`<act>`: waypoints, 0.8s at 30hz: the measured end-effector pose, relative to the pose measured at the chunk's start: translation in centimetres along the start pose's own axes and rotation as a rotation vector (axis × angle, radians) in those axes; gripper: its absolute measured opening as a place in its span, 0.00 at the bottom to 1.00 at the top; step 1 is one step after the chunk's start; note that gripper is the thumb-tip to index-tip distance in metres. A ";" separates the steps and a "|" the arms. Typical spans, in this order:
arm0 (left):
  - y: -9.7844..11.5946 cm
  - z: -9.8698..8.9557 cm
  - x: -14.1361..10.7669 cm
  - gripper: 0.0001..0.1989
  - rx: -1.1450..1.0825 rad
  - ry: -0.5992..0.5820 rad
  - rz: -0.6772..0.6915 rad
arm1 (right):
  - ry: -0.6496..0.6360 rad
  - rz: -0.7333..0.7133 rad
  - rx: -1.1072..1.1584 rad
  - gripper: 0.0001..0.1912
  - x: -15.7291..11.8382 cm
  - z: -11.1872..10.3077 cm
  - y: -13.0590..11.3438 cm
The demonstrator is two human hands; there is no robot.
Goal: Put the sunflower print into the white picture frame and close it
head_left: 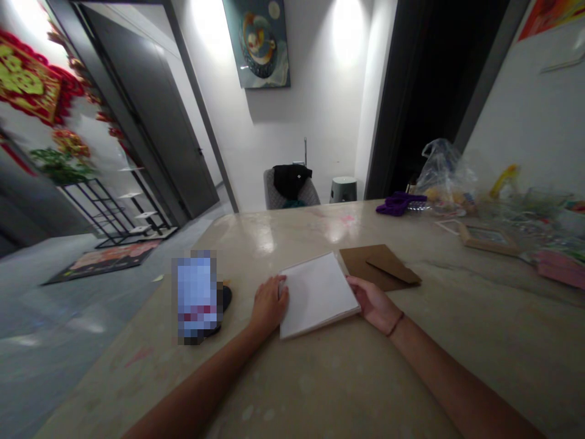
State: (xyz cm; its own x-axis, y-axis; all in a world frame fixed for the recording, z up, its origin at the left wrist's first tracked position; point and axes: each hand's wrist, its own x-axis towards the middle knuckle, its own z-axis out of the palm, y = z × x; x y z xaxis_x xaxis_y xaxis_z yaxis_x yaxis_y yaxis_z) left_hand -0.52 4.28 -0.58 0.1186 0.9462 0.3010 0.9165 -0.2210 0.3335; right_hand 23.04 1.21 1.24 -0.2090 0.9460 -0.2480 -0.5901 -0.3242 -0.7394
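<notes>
A white square board (317, 296) lies flat on the marble tabletop (292, 390), tilted a little in the picture. My left hand (269, 303) grips its left edge, and my right hand (372, 303) holds its right edge near the lower corner. Just behind it, partly under its far corner, lies a brown kraft envelope (384, 265) with its flap showing. A blurred, pixelated object (196, 297) sits left of my left hand, with a black item (223, 302) partly behind it.
To the right stand a wooden picture frame (489, 239), purple-handled scissors (400, 203), a clear plastic bag (443, 174) and pink paper (560, 268). The tabletop's left edge drops to a grey floor. A chair with black clothing (291, 186) stands beyond the far edge.
</notes>
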 end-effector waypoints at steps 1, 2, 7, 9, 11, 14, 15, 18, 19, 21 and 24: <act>0.0 0.0 0.0 0.17 -0.002 -0.003 0.000 | -0.008 0.008 0.001 0.05 0.0 0.0 0.0; 0.1 -0.1 0.0 0.17 -0.003 -0.007 0.000 | -0.006 0.017 0.000 0.05 0.0 0.0 0.0; 0.5 -0.6 0.0 0.17 -0.007 -0.028 -0.010 | 0.030 0.014 -0.015 0.05 0.0 -0.2 0.0; 0.6 -0.7 -0.1 0.17 -0.005 -0.041 -0.019 | 0.040 -0.001 -0.030 0.06 0.0 -0.2 0.1; 0.6 -0.8 -0.1 0.17 -0.004 -0.044 -0.020 | 0.054 -0.014 -0.040 0.06 0.1 -0.2 0.1; 0.6 -0.7 -0.1 0.17 -0.006 -0.022 -0.009 | 0.031 -0.022 -0.042 0.04 0.1 -0.2 0.1; 0.6 -0.7 -0.1 0.17 -0.008 -0.015 -0.003 | 0.018 -0.020 -0.042 0.04 0.1 -0.2 0.1; 0.5 -0.5 -0.1 0.17 -0.019 -0.012 0.004 | 0.006 -0.005 -0.029 0.04 0.1 -0.3 0.1; 0.4 -0.4 0.0 0.17 -0.021 -0.009 0.005 | 0.002 0.001 -0.013 0.05 0.1 -0.3 0.1; 0.2 -0.3 0.0 0.17 -0.021 0.011 0.012 | -0.031 0.023 0.026 0.05 0.1 -0.3 0.1; 0.2 -0.4 0.0 0.15 -0.025 0.046 0.046 | -0.099 0.049 0.056 0.05 0.1 -0.3 0.1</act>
State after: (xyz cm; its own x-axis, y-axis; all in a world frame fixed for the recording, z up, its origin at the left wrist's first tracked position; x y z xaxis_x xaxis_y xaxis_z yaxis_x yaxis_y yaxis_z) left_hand -0.49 4.17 -0.19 0.1424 0.9230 0.3574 0.9004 -0.2708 0.3406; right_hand 23.20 1.27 1.01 -0.3130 0.9244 -0.2180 -0.6196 -0.3728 -0.6907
